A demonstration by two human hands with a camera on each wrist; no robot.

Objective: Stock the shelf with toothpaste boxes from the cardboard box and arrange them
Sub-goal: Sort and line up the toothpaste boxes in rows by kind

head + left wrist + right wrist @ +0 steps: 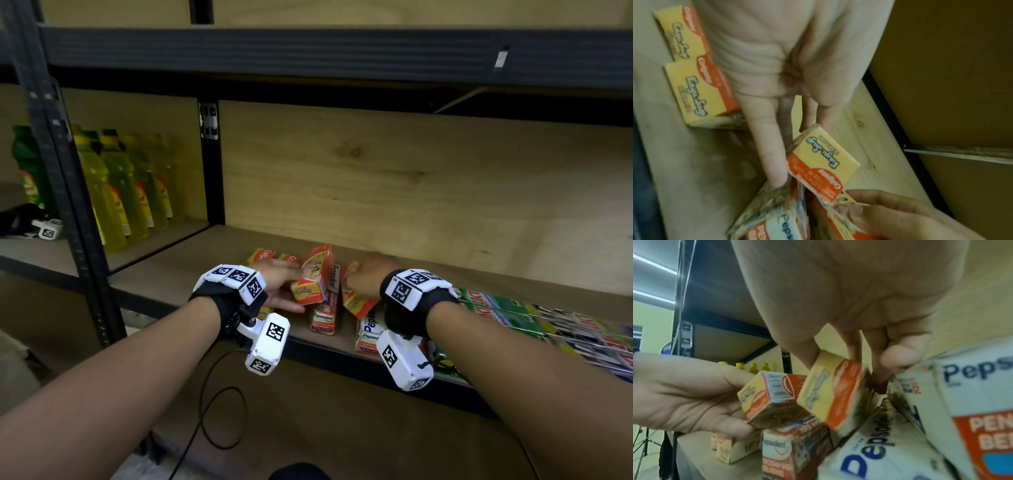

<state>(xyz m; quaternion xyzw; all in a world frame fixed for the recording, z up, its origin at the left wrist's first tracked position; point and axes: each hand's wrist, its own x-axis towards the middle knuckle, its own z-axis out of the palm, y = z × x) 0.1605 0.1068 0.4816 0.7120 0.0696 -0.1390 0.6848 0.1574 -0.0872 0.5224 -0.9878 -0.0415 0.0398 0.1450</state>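
Your left hand (279, 286) holds a yellow-and-orange Colgate box (313, 277) in a closed grip, thumb on one side and fingers on the other, lifted just above the shelf (191, 270). Your right hand (368, 275) has its grip pinched on a second Colgate box (356, 301), tilted, with its near end touching or very nearly touching the box in your left hand; the right wrist view shows the two side by side at an angle. Directly under both hands lie Pepsodent boxes (323, 317), one standing on its edge between the two Colgate boxes and a white one (368, 330) under your right wrist, near the shelf's front edge. Behind your left hand, two more Colgate boxes (694, 87) lie flat side by side on the shelf board. To your right, a row of green and red toothpaste boxes (534, 315) lies flat along the front edge. In the bay to your left stand yellow bottles (133, 192) in a row.
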